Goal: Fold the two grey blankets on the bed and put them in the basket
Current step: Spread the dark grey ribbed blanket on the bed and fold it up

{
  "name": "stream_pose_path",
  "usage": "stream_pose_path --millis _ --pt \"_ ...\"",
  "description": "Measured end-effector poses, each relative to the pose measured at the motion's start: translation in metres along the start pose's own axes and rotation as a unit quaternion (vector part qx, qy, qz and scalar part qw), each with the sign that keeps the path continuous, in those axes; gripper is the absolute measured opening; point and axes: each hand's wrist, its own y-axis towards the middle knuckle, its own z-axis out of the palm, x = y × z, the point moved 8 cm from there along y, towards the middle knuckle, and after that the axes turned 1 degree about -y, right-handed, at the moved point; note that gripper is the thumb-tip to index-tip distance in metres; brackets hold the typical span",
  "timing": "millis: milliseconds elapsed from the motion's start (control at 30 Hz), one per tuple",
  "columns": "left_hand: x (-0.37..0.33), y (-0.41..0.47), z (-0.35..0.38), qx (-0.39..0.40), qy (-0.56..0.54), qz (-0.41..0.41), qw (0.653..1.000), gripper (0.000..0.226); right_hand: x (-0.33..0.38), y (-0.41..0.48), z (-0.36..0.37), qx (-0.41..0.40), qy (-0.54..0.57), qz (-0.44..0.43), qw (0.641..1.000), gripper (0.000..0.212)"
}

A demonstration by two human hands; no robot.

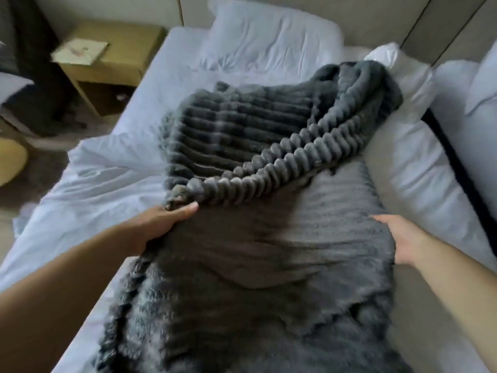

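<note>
Wooden nightstand point(113, 60) stands left of the bed point(107, 162). The bed has white sheets and a pillow point(271, 36) at its head. Grey blanket point(255, 130) lies along the bed's middle, partly folded back. Left hand point(164, 222) pinches the turned-over ribbed corner. Right hand point(400, 240) is at the blanket's right edge with its fingers hidden beneath; its grip cannot be told.
</note>
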Motion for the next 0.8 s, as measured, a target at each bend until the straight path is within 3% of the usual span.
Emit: stream_pose_path --millis 33,100,133,200,300,400,500,567,667,800 --pt "-0.031 -0.026 -0.002 0.002 0.035 0.021 0.999 0.061 0.026 -0.035 0.001 -0.007 -0.019 -0.029 0.999 0.031" --pt "-0.109 -0.077 -0.031 -0.079 0.044 0.125 0.988 0.048 0.103 -0.111 -0.009 -0.027 -0.01 -0.15 0.988 0.027" --pt "-0.149 -0.106 -0.052 -0.123 0.002 0.169 0.978 0.046 0.146 -0.155 -0.015 -0.04 -0.001 -0.216 0.976 0.026" --pt "-0.213 -0.168 -0.084 -0.125 -0.149 0.251 0.948 0.044 0.207 -0.255 -0.035 -0.029 0.084 -0.357 0.93 0.022" --pt "-0.243 -0.23 -0.121 -0.117 -0.3 0.322 0.89 0.037 0.225 -0.374 -0.084 -0.027 0.194 -0.491 0.849 0.01" --pt "-0.209 -0.245 -0.123 -0.094 -0.341 0.301 0.886 0.033 0.185 -0.4 -0.117 -0.068 0.181 -0.487 0.851 0.026" --pt "-0.171 -0.244 -0.104 -0.055 -0.323 0.258 0.909 0.037 0.129 -0.395 -0.117 -0.067 0.145 -0.442 0.882 0.018" --pt "-0.149 -0.248 -0.097 -0.08 -0.303 0.239 0.919 0.041 0.097 -0.39 -0.112 -0.07 0.141 -0.422 0.893 0.012" --pt "-0.116 -0.253 -0.095 -0.136 -0.273 0.229 0.924 0.048 0.062 -0.366 -0.109 -0.047 0.136 -0.386 0.911 0.029" --pt "-0.051 -0.247 -0.106 -0.207 -0.262 0.197 0.922 0.063 0.015 -0.325 -0.106 -0.05 0.0 -0.301 0.952 0.036"
